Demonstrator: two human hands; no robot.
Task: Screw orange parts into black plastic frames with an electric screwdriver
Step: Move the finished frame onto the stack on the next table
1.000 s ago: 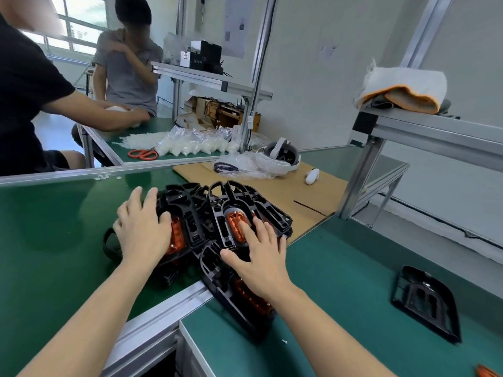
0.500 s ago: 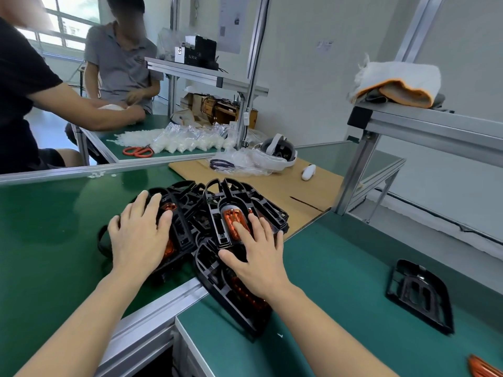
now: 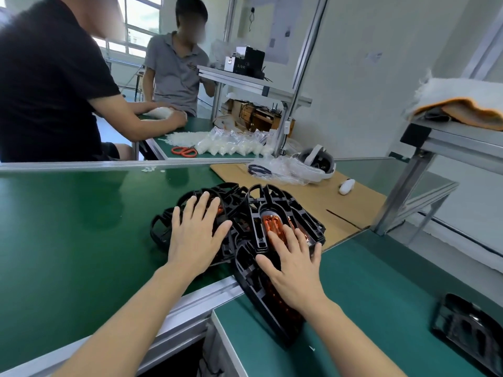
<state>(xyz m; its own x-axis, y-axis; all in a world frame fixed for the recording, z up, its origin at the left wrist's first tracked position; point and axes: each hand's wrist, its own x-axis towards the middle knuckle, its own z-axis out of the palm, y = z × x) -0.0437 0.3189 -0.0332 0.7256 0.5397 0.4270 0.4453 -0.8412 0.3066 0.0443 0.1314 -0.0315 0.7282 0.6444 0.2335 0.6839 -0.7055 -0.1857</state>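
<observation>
Both hands lie flat on the heap of black frames (image 3: 275, 213), the left hand (image 3: 197, 235) and right hand (image 3: 295, 263) side by side. Left of the left hand, bare green mat (image 3: 68, 227) gives open passage. Right of the right hand the mat runs clear to a lone black frame (image 3: 468, 329). Beyond the fingertips, a cardboard sheet (image 3: 359, 202) carries a headset (image 3: 317, 164) and a white controller (image 3: 346, 186); an aluminium post (image 3: 400, 191) blocks the far right.
</observation>
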